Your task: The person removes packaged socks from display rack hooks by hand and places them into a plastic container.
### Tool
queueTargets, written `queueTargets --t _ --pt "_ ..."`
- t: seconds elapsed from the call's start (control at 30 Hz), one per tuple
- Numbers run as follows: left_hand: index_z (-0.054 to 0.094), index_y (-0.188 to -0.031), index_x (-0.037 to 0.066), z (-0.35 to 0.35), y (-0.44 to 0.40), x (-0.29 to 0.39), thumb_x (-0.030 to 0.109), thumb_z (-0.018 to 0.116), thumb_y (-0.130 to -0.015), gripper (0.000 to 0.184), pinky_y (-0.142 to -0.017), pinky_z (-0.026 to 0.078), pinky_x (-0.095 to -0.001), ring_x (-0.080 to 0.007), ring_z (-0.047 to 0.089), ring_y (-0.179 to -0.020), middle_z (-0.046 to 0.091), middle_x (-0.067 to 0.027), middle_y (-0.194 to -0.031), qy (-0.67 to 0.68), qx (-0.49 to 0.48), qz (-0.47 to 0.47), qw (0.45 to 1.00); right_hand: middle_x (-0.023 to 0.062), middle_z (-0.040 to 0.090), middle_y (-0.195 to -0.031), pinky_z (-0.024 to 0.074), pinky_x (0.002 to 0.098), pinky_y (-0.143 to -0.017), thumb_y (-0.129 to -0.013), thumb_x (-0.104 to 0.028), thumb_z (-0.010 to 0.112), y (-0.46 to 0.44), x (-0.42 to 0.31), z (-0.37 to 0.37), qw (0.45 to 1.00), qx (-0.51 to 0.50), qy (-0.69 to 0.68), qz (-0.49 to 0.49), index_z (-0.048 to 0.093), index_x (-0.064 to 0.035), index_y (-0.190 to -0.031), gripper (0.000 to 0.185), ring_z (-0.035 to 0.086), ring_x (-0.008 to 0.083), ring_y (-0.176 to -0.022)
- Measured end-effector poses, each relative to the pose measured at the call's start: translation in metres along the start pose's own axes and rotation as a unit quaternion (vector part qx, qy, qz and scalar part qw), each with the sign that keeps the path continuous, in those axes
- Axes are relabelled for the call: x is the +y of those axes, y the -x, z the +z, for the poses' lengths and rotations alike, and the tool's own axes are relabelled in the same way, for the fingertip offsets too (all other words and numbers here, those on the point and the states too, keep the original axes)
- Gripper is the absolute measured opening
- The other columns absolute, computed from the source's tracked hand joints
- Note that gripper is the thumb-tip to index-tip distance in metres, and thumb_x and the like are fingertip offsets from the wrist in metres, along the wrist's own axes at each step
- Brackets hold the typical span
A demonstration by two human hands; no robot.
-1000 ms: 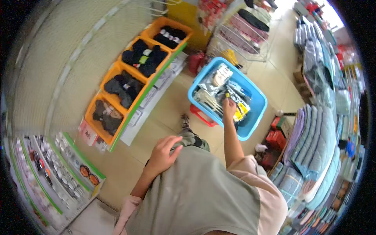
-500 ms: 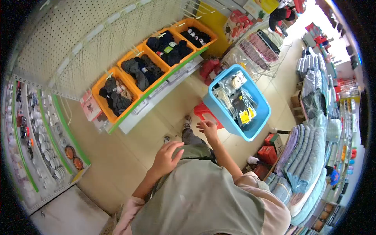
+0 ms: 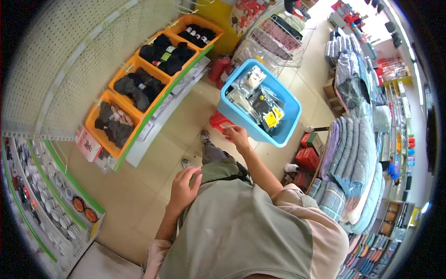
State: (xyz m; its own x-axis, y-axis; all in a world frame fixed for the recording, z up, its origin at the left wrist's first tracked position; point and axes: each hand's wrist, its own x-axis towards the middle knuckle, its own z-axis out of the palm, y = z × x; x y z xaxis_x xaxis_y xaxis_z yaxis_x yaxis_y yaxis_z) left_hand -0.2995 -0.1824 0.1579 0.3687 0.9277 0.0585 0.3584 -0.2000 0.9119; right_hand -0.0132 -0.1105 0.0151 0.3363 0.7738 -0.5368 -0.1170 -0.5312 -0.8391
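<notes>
My left hand hangs in front of my waist, fingers loosely bent and apart, holding nothing. My right hand is held out farther forward, its fingers half curled with nothing visible in them. Just beyond it is a light-blue plastic bin, close to the fingertips but seemingly apart from them. Inside the bin lie several clear-wrapped packets, some black with yellow labels, some pale. A red stool shows under the bin, partly hidden.
Orange baskets of dark socks line a green-edged shelf at left. Pegboard rises behind them. Shelves of small wares stand lower left. A wire cart is ahead; folded quilts and red boxes flank the right.
The whole view has shifted, so the baskets and the bin appear farther left and higher. Both hands keep much the same pose, with nothing taken up.
</notes>
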Motion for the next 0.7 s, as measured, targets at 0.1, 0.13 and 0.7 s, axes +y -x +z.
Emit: queueTargets --t 0.1,0.13,0.7 --pt "0.063 -0.107 0.004 0.003 -0.024 0.003 0.010 0.063 -0.086 0.022 -0.082 0.049 -0.0388 -0.0308 0.062 -0.093 0.065 -0.0112 -0.102 -0.024 -0.017 0.016 0.999 0.0143 0.068 -0.105 0.0545 0.0311 -0.074 -0.094 -0.020 0.058 -0.031 0.012 -0.028 0.999 0.025 -0.025 -0.022 0.061 0.0053 -0.111 0.030 0.067 0.0224 -0.093" --pt "0.063 -0.107 0.004 0.005 -0.032 0.004 0.010 0.063 -0.086 0.022 -0.082 0.049 -0.0389 -0.0310 0.062 -0.093 0.065 -0.0112 -0.102 -0.025 -0.022 0.015 0.999 0.0148 0.067 -0.106 0.0542 0.0328 -0.079 -0.093 -0.021 0.059 -0.041 0.009 -0.039 0.999 0.040 -0.034 0.011 0.061 0.0066 -0.111 0.033 0.066 0.0239 -0.097" --pt "0.063 -0.106 0.003 0.075 -0.211 0.050 0.009 0.064 -0.086 0.021 -0.083 0.048 -0.0387 -0.0316 0.062 -0.094 0.065 -0.0128 -0.102 -0.080 -0.026 0.009 0.996 0.0168 0.069 -0.096 0.0503 0.0341 -0.079 -0.082 -0.032 0.071 -0.297 -0.053 -0.210 0.976 0.208 0.044 -0.048 0.065 0.0100 -0.107 0.049 0.064 0.0224 -0.086"
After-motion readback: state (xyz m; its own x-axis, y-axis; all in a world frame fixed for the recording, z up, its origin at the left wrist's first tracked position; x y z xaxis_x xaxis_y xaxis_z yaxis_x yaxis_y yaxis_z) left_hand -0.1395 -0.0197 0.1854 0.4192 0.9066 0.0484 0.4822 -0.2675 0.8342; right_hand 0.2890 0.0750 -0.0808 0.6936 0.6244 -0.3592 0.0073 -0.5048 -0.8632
